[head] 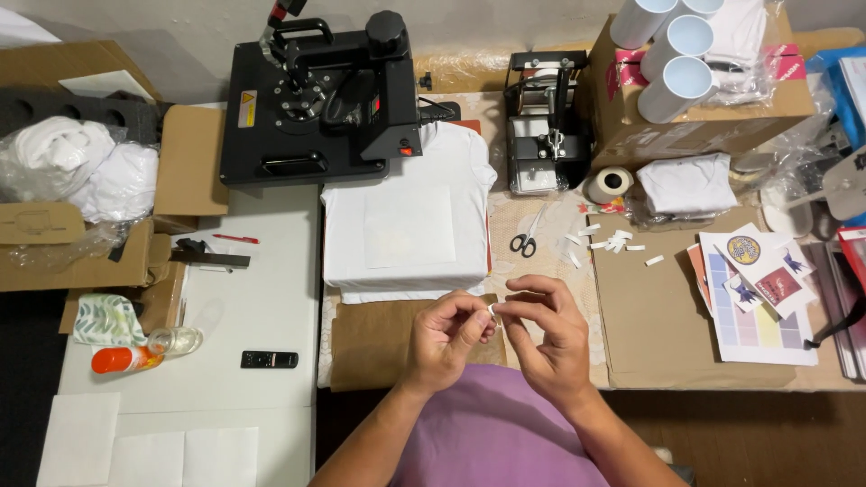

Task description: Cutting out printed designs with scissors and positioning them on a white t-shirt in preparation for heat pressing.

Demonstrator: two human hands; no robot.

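Note:
My left hand (445, 339) and my right hand (547, 335) meet in front of my chest, fingertips pinched together on a small white strip of tape (492, 309). Just beyond them lies a folded white T-shirt (408, 216) with a pale square sheet (409, 225) on its front, resting on the lower plate of a black heat press (320, 95). Several short white tape strips (613, 242) lie to the right of black-handled scissors (524, 240). A tape roll (611, 184) stands behind them.
A small mug press (546, 126) sits at the back, beside a cardboard box (704, 117) holding white mugs (675, 88). Printed sheets (756, 293) lie at right. At left are bagged white shirts (81, 176), a remote (269, 359), an orange-capped bottle (144, 352) and a red pen (236, 239).

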